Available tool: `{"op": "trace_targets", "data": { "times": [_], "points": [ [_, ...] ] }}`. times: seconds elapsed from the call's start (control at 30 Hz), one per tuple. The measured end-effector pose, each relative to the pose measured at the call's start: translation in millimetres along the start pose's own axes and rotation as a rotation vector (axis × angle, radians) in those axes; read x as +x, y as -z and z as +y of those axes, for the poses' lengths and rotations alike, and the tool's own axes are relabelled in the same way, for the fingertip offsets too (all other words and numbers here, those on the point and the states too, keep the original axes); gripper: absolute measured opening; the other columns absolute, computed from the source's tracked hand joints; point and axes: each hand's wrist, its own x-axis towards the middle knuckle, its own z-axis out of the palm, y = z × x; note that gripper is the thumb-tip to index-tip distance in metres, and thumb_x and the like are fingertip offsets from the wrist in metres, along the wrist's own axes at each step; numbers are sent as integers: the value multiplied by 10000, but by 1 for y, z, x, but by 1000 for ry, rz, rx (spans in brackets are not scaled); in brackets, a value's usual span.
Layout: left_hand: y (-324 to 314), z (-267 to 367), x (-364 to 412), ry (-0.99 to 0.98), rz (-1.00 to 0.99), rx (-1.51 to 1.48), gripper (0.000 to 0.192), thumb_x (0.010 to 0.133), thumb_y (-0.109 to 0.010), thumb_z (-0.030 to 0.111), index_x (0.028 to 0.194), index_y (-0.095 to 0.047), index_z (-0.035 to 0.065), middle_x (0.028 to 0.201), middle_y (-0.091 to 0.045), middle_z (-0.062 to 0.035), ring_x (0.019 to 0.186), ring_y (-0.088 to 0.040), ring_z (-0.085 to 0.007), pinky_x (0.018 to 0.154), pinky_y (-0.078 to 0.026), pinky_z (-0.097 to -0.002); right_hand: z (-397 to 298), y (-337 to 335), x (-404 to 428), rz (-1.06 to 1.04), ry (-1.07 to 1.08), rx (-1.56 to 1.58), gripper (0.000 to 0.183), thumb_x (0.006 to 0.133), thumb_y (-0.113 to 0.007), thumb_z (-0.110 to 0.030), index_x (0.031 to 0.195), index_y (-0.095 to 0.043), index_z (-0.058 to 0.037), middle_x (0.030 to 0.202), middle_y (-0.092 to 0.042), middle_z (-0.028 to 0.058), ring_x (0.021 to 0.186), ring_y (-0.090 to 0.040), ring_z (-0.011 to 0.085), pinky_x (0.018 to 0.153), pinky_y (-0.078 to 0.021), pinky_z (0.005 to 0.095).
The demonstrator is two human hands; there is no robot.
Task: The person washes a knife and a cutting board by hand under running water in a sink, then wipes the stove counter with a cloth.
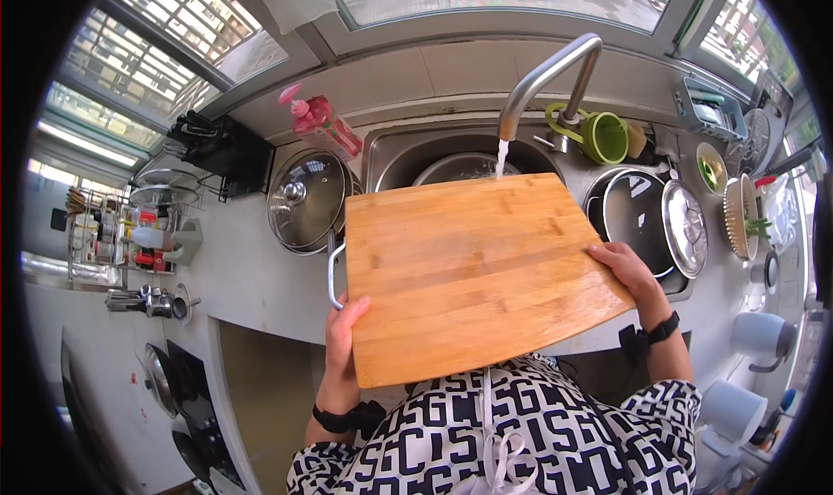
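Observation:
Between my two hands is a wooden cutting board, tilted over the front of the stainless steel sink. My left hand grips its left edge, thumb on the top face, just below a metal handle. On the right edge, my right hand holds on with the thumb on top; the other fingers are hidden under the board. Water runs from the faucet and falls at the board's far edge. Wet shine shows on the board's lower right. A metal basin in the sink is mostly covered.
A lidded pan and a pink pump bottle stand left of the sink. To the right are a dark pot, a steel lid and a green cup. A knife block sits farther left.

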Motion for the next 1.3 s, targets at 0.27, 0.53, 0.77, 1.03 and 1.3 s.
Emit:
{"op": "trace_targets", "data": {
  "times": [0.27, 0.53, 0.77, 1.03, 1.3],
  "points": [
    [1, -73, 65, 181, -216, -87, 282, 862, -489, 186, 1077, -498, 4, 995, -577, -81, 856, -574, -137, 760, -468, -253, -29, 26, -72, 252, 308, -20, 341, 822, -607, -203, 998, -544, 82, 870, -613, 73, 729, -568, 87, 659, -452, 212],
    [-35, -111, 103, 401, -423, -159, 261, 900, -482, 193, 1070, -512, -2, 1033, -574, -84, 923, -572, -156, 812, -471, -290, -17, 40, -106, 391, 464, 40, 310, 822, -600, -160, 1010, -512, 70, 909, -601, 84, 776, -556, 96, 698, -449, 221],
    [-37, -70, 133, 75, -308, 14, 187, 863, -529, 141, 1009, -509, 26, 999, -576, -69, 913, -551, -141, 824, -436, -283, 50, 38, -55, 443, 532, 137, 270, 842, -570, -143, 1038, -500, 29, 968, -588, 57, 839, -533, 85, 763, -430, 221],
    [8, 23, 83, -40, -296, 153, 339, 848, -522, 79, 1157, -407, 0, 1110, -515, -78, 988, -507, -137, 875, -384, -266, 62, -29, -7, 259, 438, 319, 294, 844, -570, -161, 1037, -504, 50, 944, -590, 65, 814, -546, 87, 736, -448, 223],
    [40, 69, 34, 135, -63, -114, 322, 869, -489, 193, 1120, -481, -9, 1006, -582, -94, 926, -564, -175, 815, -444, -284, 40, -89, 32, -69, 267, 234, 423, 838, -591, -292, 1041, -517, 72, 900, -597, 79, 769, -558, 86, 661, -460, 208]
  ]
}}
